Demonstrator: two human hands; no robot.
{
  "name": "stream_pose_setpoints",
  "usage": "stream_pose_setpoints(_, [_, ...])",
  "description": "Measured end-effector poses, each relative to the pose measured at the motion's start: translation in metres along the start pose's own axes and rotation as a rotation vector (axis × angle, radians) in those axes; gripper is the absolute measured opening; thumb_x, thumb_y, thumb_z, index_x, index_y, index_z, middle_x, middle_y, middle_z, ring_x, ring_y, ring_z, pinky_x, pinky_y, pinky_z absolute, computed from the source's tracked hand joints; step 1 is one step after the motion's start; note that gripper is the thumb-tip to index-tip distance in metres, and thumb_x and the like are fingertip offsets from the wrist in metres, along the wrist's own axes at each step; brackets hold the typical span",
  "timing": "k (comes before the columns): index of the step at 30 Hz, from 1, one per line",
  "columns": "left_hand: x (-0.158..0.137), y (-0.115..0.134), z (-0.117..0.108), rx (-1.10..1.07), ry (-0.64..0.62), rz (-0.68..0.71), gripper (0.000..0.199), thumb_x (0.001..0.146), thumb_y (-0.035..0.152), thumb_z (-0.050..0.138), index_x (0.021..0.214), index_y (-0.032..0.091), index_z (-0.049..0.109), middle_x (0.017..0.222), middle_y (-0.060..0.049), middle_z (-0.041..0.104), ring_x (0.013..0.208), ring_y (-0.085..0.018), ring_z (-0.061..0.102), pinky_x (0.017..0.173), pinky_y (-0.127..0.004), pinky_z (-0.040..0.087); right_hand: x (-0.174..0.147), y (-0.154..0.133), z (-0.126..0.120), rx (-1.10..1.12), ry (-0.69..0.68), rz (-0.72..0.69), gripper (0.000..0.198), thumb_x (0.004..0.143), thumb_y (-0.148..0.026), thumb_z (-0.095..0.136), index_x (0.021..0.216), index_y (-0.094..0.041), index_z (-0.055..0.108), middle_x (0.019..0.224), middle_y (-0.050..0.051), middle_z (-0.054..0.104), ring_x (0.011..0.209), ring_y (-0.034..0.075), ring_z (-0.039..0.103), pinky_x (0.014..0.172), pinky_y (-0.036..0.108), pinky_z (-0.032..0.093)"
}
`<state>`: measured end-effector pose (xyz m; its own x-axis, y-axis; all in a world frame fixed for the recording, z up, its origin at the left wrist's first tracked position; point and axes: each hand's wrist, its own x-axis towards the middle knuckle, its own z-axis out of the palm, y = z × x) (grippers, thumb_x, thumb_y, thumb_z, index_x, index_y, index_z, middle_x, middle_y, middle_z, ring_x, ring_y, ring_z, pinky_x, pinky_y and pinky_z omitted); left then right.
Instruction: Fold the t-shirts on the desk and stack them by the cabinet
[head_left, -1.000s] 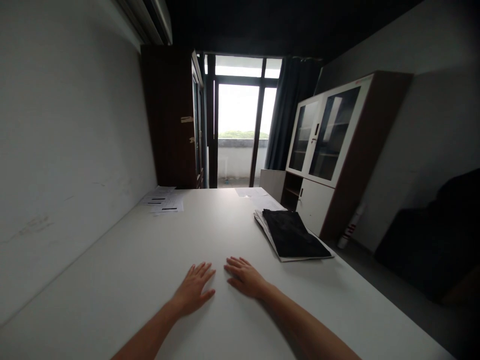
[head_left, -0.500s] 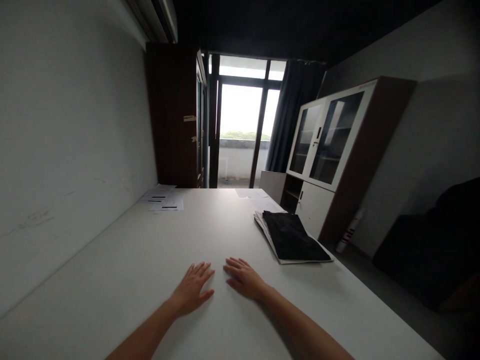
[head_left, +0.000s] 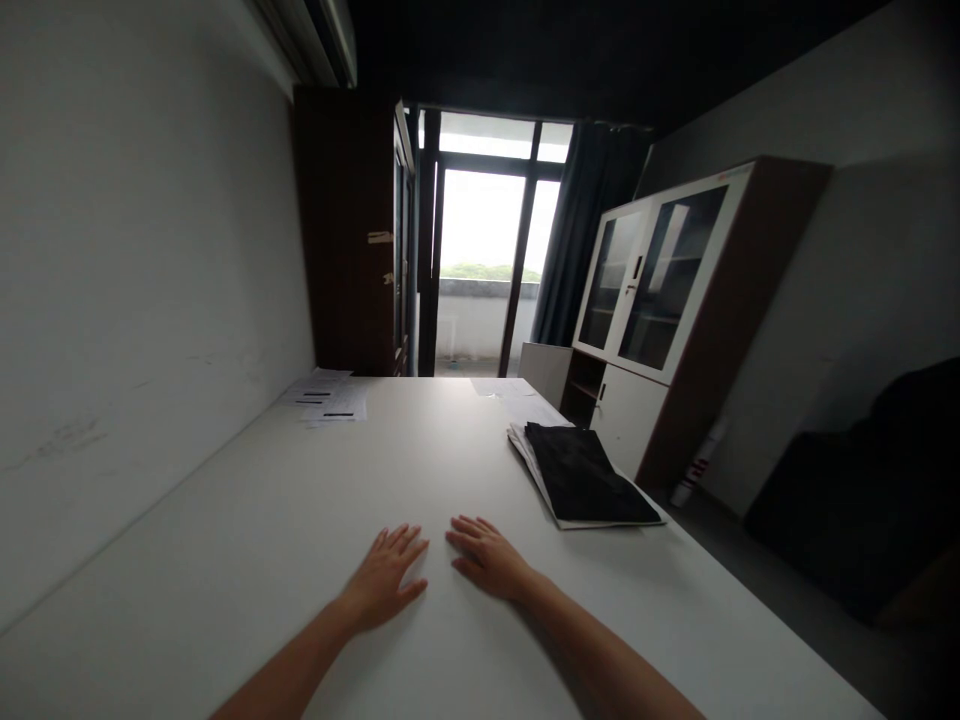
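Note:
Both hands lie palm down on a white table (head_left: pixel 247 560), a small gap apart. My left hand (head_left: pixel 386 578) is open, its fingers stretched forward and the thumb pointing right. Beside it, my right hand (head_left: pixel 487 560) is open too, fingers pointing forward and left. Neither hand holds anything. To the right of and beyond my right hand lies a flat, folded black cloth (head_left: pixel 589 475) on top of pale folded layers, close to the table's right edge. Its nearest corner is apart from my fingers.
Printed papers (head_left: pixel 330 403) lie at the far left by the wall, and more sheets (head_left: pixel 517 398) at the far right. A dark wooden cabinet (head_left: pixel 345 240) stands beyond the table. At right is a white glass-door cabinet (head_left: pixel 675 280) with one lower door open. A dark bulky shape (head_left: pixel 847 500) sits right.

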<state>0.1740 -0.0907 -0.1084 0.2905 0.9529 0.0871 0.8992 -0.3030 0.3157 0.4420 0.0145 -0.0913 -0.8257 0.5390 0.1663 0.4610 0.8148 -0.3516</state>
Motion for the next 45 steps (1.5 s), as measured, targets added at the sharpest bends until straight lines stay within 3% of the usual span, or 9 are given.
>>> stream_pose_setpoints(45, [-0.0004,0.0000,-0.0002,-0.015,-0.002,-0.006,0.063,0.097,0.050,0.055,0.156,0.036,0.039,0.168,-0.003,0.027,0.155,-0.028,0.021,0.127,-0.056,0.010,-0.0007,-0.0017,-0.0022,-0.002,-0.002,0.000,0.056,0.098,-0.047,0.054,0.151,-0.027,0.052,0.158,0.010,0.043,0.148,0.028,0.036,0.123,0.051,0.024])
